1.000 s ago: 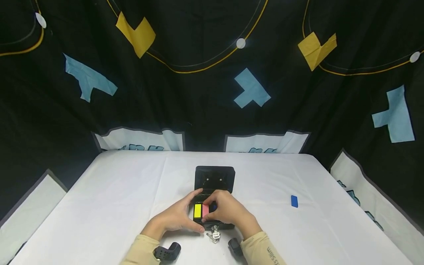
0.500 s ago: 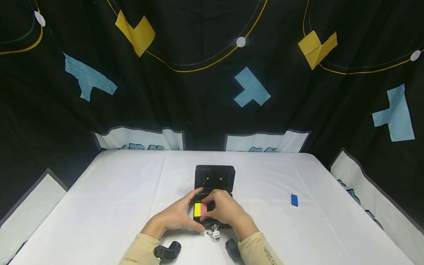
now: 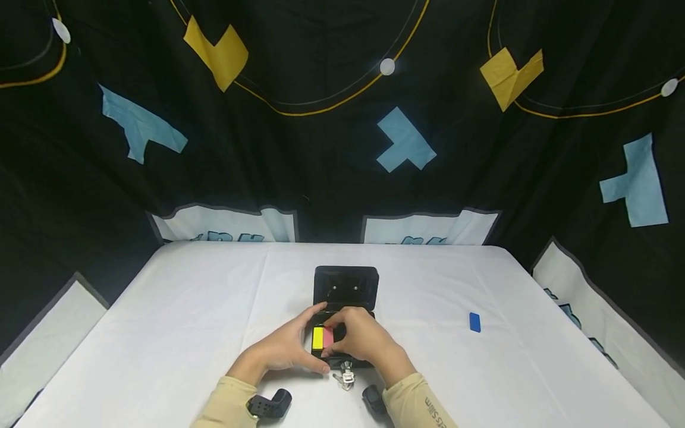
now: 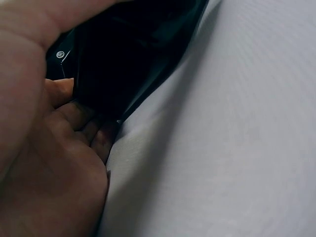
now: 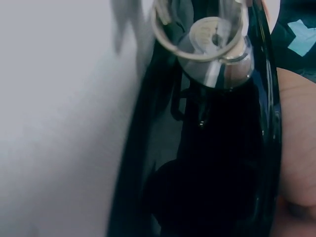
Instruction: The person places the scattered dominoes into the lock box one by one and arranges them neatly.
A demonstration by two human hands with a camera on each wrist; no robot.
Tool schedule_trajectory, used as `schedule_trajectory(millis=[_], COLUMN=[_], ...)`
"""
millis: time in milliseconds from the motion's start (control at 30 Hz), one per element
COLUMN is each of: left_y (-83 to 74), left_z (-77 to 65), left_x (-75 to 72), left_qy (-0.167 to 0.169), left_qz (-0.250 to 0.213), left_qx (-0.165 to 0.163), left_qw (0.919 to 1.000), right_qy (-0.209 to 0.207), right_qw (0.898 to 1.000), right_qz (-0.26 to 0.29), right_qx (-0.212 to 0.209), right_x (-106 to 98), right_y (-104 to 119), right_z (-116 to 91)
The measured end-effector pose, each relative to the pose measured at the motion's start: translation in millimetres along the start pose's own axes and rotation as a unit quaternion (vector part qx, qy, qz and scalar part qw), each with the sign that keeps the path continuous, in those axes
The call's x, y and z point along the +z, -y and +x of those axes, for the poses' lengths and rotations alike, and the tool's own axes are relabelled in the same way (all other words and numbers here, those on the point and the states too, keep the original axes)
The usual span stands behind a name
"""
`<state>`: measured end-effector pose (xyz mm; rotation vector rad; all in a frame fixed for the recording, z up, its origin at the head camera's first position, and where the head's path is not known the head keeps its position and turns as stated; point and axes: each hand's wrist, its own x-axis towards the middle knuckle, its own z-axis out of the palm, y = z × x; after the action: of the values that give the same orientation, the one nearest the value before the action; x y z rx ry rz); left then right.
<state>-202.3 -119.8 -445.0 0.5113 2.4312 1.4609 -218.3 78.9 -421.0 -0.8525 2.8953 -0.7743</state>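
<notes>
A black lidded box lies on the white table with its lid raised at the back. My left hand holds the box's left end, thumb at the front corner and fingers toward the back; the left wrist view shows fingers along its dark wall. Inside, a yellow block sits at the left, with a pink block right beside it. My right hand pinches the pink block between thumb and index finger. That hand hides much of the box's interior.
Keys on a ring hang from the lock at the box's front. A small blue piece lies to the right on the table. A black curtain stands behind the table.
My right hand has shifted slightly left with the pink block, which now sits close against the yellow one. A dark blue patch inside the box is now covered. The left hand keeps its place.
</notes>
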Motion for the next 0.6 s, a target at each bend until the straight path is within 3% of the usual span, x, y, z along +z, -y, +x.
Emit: schedule_trajectory(millis=[267, 600], left_y=[0.4, 0.9], left_z=[0.2, 0.4], left_x=[0.3, 0.8], left_qy=[0.003, -0.002], left_qz=[-0.004, -0.010], left_qx=[0.000, -0.010], left_qw=[1.0000, 0.9999], right_qy=[0.012, -0.001], right_qw=[1.000, 0.994], right_qz=[0.014, 0.106], right_qx=[0.010, 0.035], right_x=[-4.4, -28.7], right_y=[-2.9, -7.6], right_z=[-0.3, -4.8])
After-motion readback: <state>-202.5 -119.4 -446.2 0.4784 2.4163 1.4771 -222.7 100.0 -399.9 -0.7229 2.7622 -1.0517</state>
